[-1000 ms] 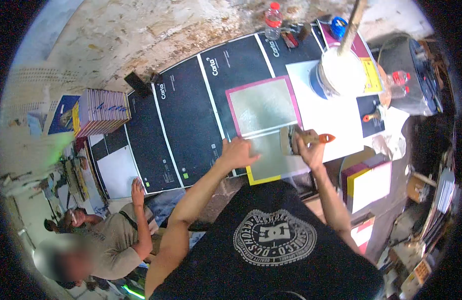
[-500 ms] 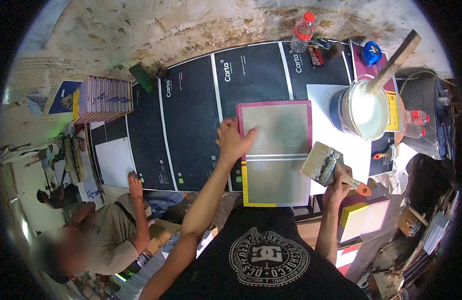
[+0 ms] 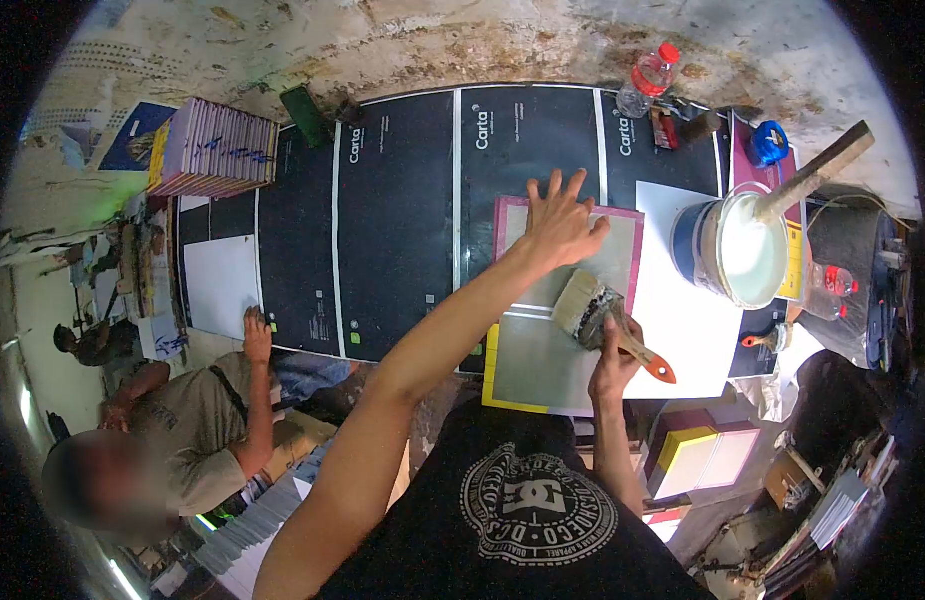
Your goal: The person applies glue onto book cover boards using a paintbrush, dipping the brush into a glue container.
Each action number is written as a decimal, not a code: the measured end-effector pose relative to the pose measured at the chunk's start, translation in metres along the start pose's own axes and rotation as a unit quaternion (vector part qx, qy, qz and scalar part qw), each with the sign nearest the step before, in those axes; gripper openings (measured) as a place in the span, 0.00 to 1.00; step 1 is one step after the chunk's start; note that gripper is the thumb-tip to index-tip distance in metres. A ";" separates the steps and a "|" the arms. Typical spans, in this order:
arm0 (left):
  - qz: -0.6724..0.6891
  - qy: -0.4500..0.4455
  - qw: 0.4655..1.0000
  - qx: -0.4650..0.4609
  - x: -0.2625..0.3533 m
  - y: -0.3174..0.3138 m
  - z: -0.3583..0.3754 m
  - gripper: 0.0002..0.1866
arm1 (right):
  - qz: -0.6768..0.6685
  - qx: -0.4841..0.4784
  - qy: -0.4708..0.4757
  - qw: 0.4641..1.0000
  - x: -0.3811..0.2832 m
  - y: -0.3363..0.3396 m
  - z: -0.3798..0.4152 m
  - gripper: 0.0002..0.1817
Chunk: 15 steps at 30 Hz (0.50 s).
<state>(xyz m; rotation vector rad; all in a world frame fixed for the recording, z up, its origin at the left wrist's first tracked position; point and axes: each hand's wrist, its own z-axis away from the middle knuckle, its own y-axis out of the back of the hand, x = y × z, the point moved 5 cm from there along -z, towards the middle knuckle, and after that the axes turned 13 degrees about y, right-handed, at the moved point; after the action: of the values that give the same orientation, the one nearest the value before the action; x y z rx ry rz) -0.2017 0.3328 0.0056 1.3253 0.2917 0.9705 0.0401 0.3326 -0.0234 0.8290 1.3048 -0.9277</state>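
A hardcover book case (image 3: pixel 530 362), two grey boards with maroon and yellow turned-in edges, lies flat and open before me. Over its upper board my left hand (image 3: pixel 562 228) is spread, fingertips pointing at the far maroon edge. My right hand (image 3: pixel 614 368) grips a wide paintbrush (image 3: pixel 587 312) by its wooden handle, the pale bristles over the case near its spine strip. To the right, a bucket (image 3: pixel 694 245) of whitish liquid, with a wooden stick (image 3: pixel 820 168) leaning in it, stands on a white sheet (image 3: pixel 682 350).
Black boards marked Carta (image 3: pixel 397 220) cover the table. A stack of books (image 3: pixel 217 150) stands at the left, where a co-worker (image 3: pixel 197 420) rests a hand on a white sheet (image 3: pixel 220 290). Along the back are a plastic bottle (image 3: pixel 644 82) and a blue tape roll (image 3: pixel 768 145).
My left hand has moved from the case's left edge up and right across its upper board. The brush in my right hand has shifted left and up, over the case. The view has turned slightly.
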 end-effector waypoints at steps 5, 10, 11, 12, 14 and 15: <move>-0.019 -0.005 0.999 -0.029 -0.011 0.011 0.004 0.26 | 0.102 -0.016 0.055 0.993 -0.004 -0.006 -0.001 0.20; -0.084 0.022 0.996 -0.012 -0.061 0.027 0.018 0.26 | 0.158 -0.008 0.130 0.979 -0.005 -0.011 -0.001 0.19; -0.091 0.030 0.995 -0.004 -0.074 0.028 0.022 0.26 | 0.168 -0.007 0.143 0.975 -0.007 -0.012 -0.001 0.18; -0.098 0.039 0.994 0.006 -0.084 0.036 0.026 0.26 | 0.179 -0.006 0.156 0.971 -0.011 -0.013 -0.002 0.18; -0.117 0.075 0.990 -0.020 -0.103 0.045 0.034 0.28 | 0.187 -0.011 0.146 0.971 -0.015 -0.014 -0.001 0.19; -0.126 0.090 0.988 -0.021 -0.109 0.051 0.040 0.28 | 0.192 -0.014 0.141 0.971 -0.019 -0.015 -0.001 0.19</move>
<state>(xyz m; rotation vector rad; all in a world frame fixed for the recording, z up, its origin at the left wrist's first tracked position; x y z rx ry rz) -0.2607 0.2225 0.0268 1.1327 0.5609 0.8765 0.0256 0.3289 -0.0049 1.1739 1.3313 -0.4954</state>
